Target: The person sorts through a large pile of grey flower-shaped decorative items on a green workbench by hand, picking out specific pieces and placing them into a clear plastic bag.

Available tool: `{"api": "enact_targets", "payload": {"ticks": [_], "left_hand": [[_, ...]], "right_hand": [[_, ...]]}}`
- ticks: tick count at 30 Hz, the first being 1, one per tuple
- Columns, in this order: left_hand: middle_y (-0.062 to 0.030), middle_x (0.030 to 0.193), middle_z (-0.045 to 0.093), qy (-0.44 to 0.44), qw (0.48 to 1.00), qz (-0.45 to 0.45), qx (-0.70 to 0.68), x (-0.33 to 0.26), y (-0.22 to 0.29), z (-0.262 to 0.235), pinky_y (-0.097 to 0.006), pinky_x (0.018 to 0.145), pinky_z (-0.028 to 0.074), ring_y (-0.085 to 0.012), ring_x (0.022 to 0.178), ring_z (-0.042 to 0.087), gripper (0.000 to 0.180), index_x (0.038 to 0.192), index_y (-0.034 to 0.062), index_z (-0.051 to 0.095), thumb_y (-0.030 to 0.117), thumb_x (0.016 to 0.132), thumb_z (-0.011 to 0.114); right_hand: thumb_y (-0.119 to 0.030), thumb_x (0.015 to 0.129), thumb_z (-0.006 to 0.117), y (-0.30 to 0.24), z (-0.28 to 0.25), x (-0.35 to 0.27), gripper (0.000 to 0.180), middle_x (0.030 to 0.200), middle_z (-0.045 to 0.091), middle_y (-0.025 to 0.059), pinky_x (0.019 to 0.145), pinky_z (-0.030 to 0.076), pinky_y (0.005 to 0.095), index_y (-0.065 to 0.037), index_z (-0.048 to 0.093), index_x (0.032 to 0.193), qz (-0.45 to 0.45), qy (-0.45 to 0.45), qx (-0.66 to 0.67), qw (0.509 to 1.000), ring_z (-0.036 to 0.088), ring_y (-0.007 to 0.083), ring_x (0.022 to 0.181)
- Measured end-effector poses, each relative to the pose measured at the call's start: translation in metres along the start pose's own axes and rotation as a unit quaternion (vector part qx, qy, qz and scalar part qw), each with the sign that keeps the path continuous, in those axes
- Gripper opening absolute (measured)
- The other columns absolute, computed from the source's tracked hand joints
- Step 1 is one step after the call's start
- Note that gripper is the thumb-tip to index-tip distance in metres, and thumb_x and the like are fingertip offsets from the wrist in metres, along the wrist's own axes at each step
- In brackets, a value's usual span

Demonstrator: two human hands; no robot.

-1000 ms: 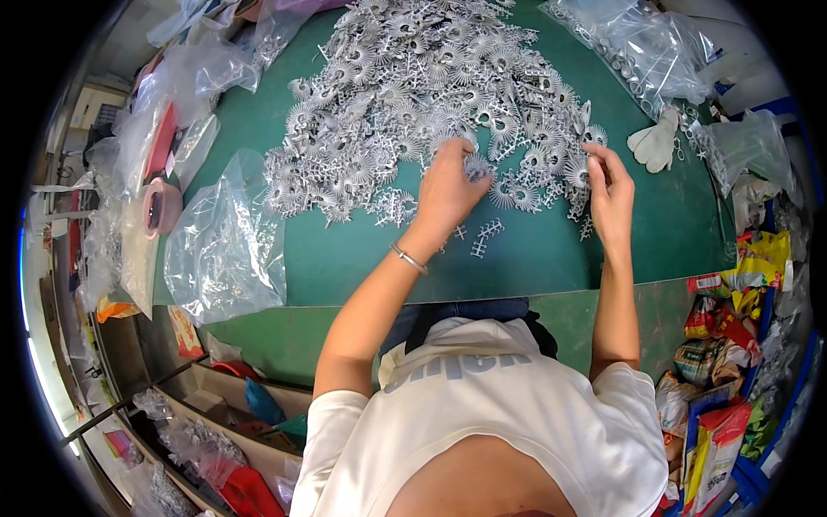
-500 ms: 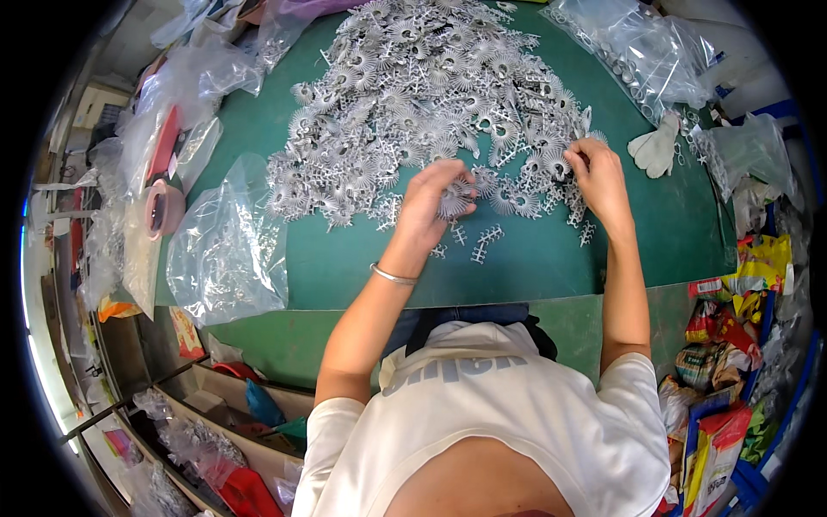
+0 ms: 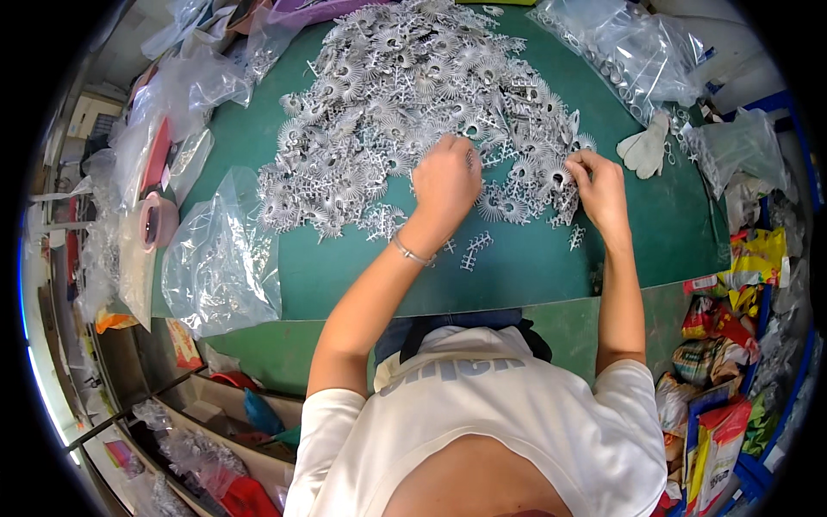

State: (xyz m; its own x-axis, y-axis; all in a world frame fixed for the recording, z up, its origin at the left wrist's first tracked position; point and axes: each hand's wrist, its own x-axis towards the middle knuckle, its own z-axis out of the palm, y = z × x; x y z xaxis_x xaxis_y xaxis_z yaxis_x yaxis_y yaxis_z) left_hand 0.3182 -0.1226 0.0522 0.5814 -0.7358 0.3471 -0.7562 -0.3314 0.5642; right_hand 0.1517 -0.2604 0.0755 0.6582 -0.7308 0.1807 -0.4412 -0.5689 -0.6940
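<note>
A heap of grey finned metal rings and small branched metal pieces [image 3: 370,129] covers much of the green tabletop [image 3: 362,284]. My left hand [image 3: 448,181], palm down at the heap's near edge, is closed. A sliver of a grey finned ring [image 3: 471,158] shows at its fingers; the rest is hidden. Farther right, my right hand [image 3: 601,189] has thumb and forefinger brought together beside the heap's right edge. What they pinch, if anything, is too small to tell. Loose branched pieces [image 3: 475,251] lie on the table below my left hand.
A clear plastic bag [image 3: 224,258] and a pink tape roll [image 3: 159,221] lie to the left. At the right are a pale glove [image 3: 644,148] and a bag of metal rings [image 3: 629,60]. Open boxes [image 3: 207,401] stand low at the left, colourful packets [image 3: 719,439] at the lower right.
My left hand has moved forward and turned palm down over the heap, hiding most of the finned ring seen in it before. My right hand stays at the heap's right edge.
</note>
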Motion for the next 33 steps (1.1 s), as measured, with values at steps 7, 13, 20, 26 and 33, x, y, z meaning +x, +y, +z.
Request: {"api": "enact_targets", "payload": {"ticks": [7, 13, 20, 26, 33], "left_hand": [[-0.011, 0.08, 0.059, 0.056, 0.981, 0.0, -0.186, -0.025, -0.009, -0.022, -0.033, 0.062, 0.047, -0.0305, 0.073, 0.058, 0.007, 0.081, 0.0034, 0.06, 0.005, 0.074, 0.061], [-0.0036, 0.08, 0.058, -0.078, 0.821, -0.253, -0.506, -0.033, -0.018, -0.035, -0.023, 0.054, 0.048, -0.0118, 0.066, 0.057, 0.006, 0.086, -0.0003, 0.059, 0.004, 0.083, 0.057], [-0.004, 0.086, 0.059, -0.026, 0.942, -0.031, -0.333, -0.041, -0.02, -0.032, -0.019, 0.056, 0.042, -0.0096, 0.064, 0.054, 0.006, 0.085, -0.0022, 0.057, 0.002, 0.081, 0.058], [-0.0103, 0.085, 0.062, -0.193, 0.69, -0.327, -0.616, -0.038, -0.026, -0.05, -0.029, 0.061, 0.049, -0.0189, 0.073, 0.059, 0.011, 0.086, 0.0, 0.06, 0.01, 0.081, 0.06], [-0.0147, 0.097, 0.058, -0.22, 0.502, -0.296, -0.783, -0.05, -0.034, -0.04, -0.035, 0.058, 0.051, -0.0252, 0.079, 0.058, 0.02, 0.101, -0.0012, 0.053, 0.011, 0.085, 0.053]], "right_hand": [[-0.003, 0.077, 0.059, -0.016, 0.008, -0.01, 0.007, 0.064, 0.057, 0.0092, 0.051, 0.04, 0.0253, 0.004, 0.059, 0.077, -0.009, -0.039, -0.025, 0.999, 0.051, 0.0125, 0.053], [-0.004, 0.075, 0.06, -0.037, 0.016, -0.016, 0.029, 0.09, 0.061, 0.0101, 0.084, 0.037, 0.0374, -0.005, 0.057, 0.104, -0.058, -0.06, -0.115, 0.99, 0.053, 0.0267, 0.093], [-0.001, 0.082, 0.053, -0.047, 0.052, -0.008, 0.039, 0.107, 0.057, 0.0086, 0.08, 0.039, 0.0249, -0.005, 0.046, 0.121, 0.049, -0.242, 0.41, 0.878, 0.051, 0.0133, 0.097], [-0.002, 0.081, 0.056, -0.042, 0.06, -0.008, 0.013, 0.082, 0.059, 0.0024, 0.061, 0.04, 0.0207, -0.001, 0.056, 0.094, -0.061, -0.203, 0.367, 0.906, 0.052, 0.0079, 0.07], [-0.004, 0.086, 0.052, -0.046, 0.063, -0.022, 0.009, 0.08, 0.06, 0.0071, 0.064, 0.046, 0.0238, 0.002, 0.055, 0.091, 0.086, -0.22, 0.54, 0.808, 0.058, 0.0134, 0.068]]}}
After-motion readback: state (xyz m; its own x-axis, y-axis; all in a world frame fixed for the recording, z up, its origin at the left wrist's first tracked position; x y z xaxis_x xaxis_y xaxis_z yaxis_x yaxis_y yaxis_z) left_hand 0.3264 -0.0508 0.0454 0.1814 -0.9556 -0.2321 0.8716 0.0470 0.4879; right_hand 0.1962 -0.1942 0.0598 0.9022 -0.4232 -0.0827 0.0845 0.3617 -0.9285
